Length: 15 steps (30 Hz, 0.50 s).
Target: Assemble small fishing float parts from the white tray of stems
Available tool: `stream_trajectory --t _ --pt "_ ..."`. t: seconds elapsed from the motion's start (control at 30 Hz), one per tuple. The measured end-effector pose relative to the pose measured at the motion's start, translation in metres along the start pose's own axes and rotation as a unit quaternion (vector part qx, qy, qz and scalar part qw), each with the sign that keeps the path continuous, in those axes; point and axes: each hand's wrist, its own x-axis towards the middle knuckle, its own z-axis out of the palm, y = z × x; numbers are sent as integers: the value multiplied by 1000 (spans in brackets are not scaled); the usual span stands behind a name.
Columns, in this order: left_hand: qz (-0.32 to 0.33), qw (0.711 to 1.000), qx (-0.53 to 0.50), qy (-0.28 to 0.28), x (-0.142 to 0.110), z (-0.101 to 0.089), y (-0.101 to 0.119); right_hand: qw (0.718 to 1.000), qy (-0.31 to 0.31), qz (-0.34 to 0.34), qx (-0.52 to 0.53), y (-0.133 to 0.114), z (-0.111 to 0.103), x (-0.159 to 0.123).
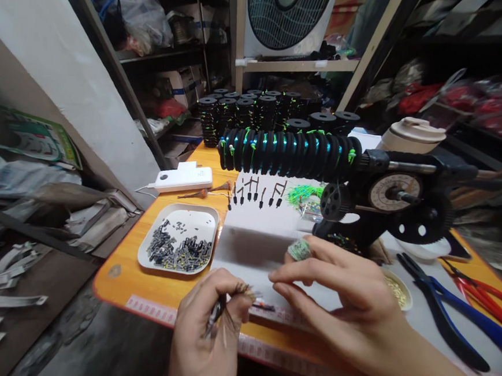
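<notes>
My left hand point(209, 329) is closed in a pinch at the table's near edge, gripping a thin dark tool and a small bundle of fine brownish strands point(245, 292). My right hand point(337, 302) reaches in from the right, fingers stretched toward that bundle, with a green wrap on one fingertip point(299, 250). Whether it holds anything I cannot make out. A small red and dark piece point(263, 306) lies on the table edge between the hands. Both hands hover over a white sheet point(251, 240).
A white tray point(205, 222) of small dark parts sits left. A winding machine point(389, 199) carries a row of black spools point(288, 153); more spools point(248, 112) stand behind. Blue pliers point(445, 307) and red pliers point(486, 293) lie right. A power bank point(184, 179) is at back left.
</notes>
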Motion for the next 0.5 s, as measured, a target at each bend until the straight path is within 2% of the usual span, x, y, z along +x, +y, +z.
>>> stream_trajectory --t 0.1,0.23,0.33,0.5 --pt "86 995 51 -13 -1 -1 -3 998 -22 -34 -54 1 3 -3" --pt "121 988 91 -3 -1 -4 -4 991 -33 -64 -111 3 6 -8" --pt "84 993 79 -20 -1 -7 -2 990 -26 -77 -115 4 8 -8" --pt "-39 998 38 -40 -1 -8 3 985 -1 -94 -145 4 11 -6"
